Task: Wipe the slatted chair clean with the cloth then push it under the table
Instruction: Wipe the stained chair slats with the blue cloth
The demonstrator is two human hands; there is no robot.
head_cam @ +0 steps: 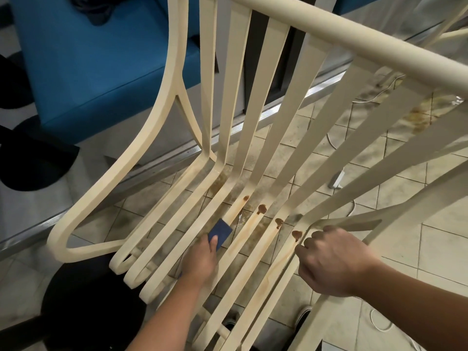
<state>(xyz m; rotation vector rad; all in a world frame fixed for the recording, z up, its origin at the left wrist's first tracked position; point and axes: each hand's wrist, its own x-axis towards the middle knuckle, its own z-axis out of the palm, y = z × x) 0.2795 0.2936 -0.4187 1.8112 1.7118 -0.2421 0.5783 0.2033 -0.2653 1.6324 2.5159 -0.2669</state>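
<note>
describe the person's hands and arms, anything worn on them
Both the left hand and right hand are bare: no gloves, rings, watch or bracelet in view. The forearms are bare too, with no sleeve showing up to the picture's edge.

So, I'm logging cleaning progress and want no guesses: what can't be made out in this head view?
Head view only:
1. The cloth: only a blue corner shows; the left hand covers the rest.
2. Legs of the chair: hidden under the seat or cut off by the bottom edge.
3. The right hand: its finger ends curl under the seat, out of sight.
4. The table: not identifiable in the frame.
</note>
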